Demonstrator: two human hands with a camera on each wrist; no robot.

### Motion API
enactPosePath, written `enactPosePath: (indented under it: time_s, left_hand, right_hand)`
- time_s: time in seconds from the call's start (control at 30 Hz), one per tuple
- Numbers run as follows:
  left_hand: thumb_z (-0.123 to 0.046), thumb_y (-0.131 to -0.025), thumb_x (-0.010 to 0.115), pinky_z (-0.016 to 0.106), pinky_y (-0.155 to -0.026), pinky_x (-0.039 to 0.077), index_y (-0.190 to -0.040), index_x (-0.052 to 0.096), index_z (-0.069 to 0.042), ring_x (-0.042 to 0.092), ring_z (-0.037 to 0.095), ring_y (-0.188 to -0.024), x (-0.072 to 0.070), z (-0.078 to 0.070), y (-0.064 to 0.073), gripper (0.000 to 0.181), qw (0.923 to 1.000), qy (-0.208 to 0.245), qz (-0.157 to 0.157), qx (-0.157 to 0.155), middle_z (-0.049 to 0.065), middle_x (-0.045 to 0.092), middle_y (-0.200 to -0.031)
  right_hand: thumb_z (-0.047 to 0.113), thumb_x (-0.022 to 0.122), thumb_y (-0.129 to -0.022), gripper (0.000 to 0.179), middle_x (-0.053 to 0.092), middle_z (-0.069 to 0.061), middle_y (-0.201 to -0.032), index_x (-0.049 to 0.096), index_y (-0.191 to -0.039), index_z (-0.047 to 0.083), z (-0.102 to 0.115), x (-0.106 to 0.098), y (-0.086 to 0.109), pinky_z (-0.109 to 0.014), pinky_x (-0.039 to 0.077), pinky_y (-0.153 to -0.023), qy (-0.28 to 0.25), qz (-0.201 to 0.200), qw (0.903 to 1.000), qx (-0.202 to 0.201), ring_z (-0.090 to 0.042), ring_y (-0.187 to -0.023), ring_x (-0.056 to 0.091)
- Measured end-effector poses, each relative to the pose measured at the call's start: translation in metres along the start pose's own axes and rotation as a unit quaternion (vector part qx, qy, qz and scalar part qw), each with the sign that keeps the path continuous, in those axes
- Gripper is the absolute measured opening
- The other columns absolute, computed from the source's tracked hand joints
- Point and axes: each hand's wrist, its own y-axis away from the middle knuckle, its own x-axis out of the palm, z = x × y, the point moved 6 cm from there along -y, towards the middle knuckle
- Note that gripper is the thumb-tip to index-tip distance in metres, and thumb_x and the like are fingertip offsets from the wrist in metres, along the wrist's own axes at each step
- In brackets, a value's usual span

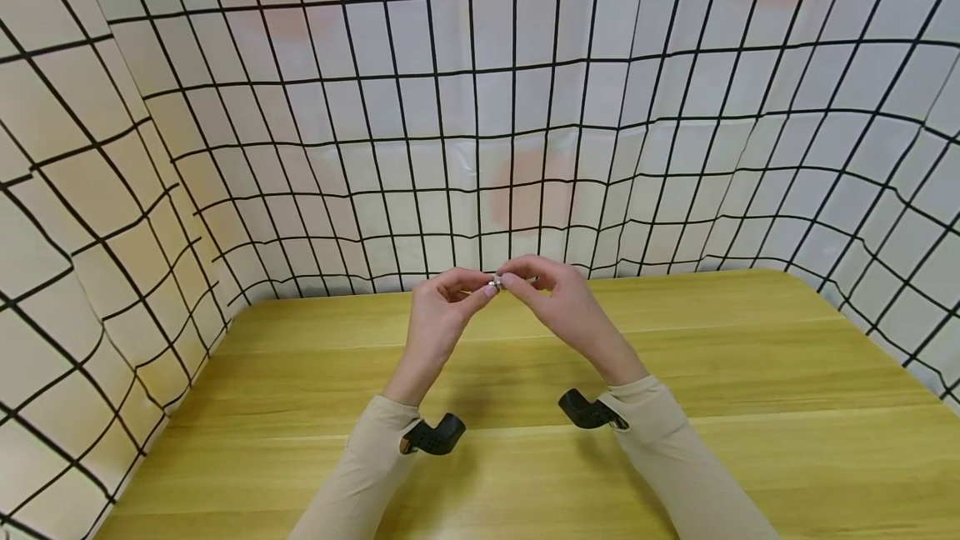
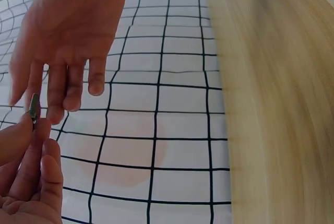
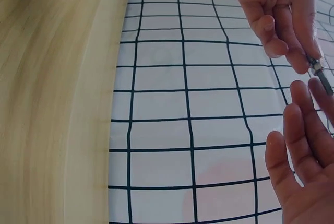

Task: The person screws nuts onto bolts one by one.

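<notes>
A small, shiny metal bolt (image 1: 496, 282) is held between both hands above the far part of the table. My left hand (image 1: 441, 311) pinches one end of it with thumb and forefinger. At the other end, the thumb and forefinger of my right hand (image 1: 558, 298) grip it. The right wrist view shows a bright nut-like part by the left fingertips and a darker grey shank (image 3: 324, 82) toward the right fingers. Only a narrow piece of the bolt (image 2: 34, 105) shows in the left wrist view, much of it behind fingers.
Below the hands lies a light wooden table (image 1: 480, 473). White sheeting with a black grid (image 1: 390, 107) encloses its back and sides. A black wrist camera mount (image 1: 437, 435) sits at the left sleeve, another black mount (image 1: 587, 409) at the right sleeve.
</notes>
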Motion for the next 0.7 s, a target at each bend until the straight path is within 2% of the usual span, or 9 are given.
enactPosePath:
  time_s: [0.17,0.43,0.57,0.7]
  left_hand:
    - [-0.014,-0.088,0.076,0.029,-0.065,0.045,-0.096,0.077,-0.006,0.062,0.033,-0.076,-0.001,0.0,0.0,0.012,1.0,0.001,-0.004,-0.002,0.006,0.073,-0.093]
    - [-0.006,-0.088,0.074,0.026,-0.064,0.044,-0.099,0.075,0.002,0.063,0.025,-0.075,0.001,-0.002,0.0,0.013,1.0,0.001,-0.001,-0.008,0.015,0.072,-0.096]
    - [-0.001,-0.088,0.072,0.026,-0.064,0.043,-0.097,0.073,0.006,0.062,0.021,-0.071,0.002,-0.019,0.004,0.012,0.9999,-0.005,0.002,-0.01,0.017,0.072,-0.095]
    - [-0.001,-0.088,0.072,0.026,-0.065,0.043,-0.096,0.073,0.006,0.06,0.025,-0.071,0.002,-0.031,0.008,0.011,0.9999,-0.012,-0.001,-0.01,0.015,0.072,-0.094]
  right_hand:
    - [0.019,0.067,-0.096,0.013,0.065,0.005,-0.104,0.067,-0.109,0.019,0.004,0.001,-0.001,-0.042,0.047,-0.083,-0.027,0.006,0.999,-0.034,-0.016,-0.093,0.057]
    - [0.012,0.068,-0.094,0.01,0.065,0.009,-0.099,0.066,-0.101,0.019,0.008,0.0,-0.001,-0.037,0.048,-0.082,-0.005,0.001,0.9986,-0.053,-0.011,-0.09,0.059]
    - [0.015,0.069,-0.094,0.008,0.066,0.01,-0.098,0.067,-0.101,0.018,0.007,0.0,-0.001,-0.039,0.048,-0.082,-0.002,0.0,0.9989,-0.048,-0.011,-0.09,0.059]
    - [0.017,0.069,-0.094,0.007,0.067,0.01,-0.098,0.068,-0.101,0.019,0.006,0.001,-0.001,-0.04,0.048,-0.082,0.005,-0.001,0.9993,-0.036,-0.012,-0.089,0.059]
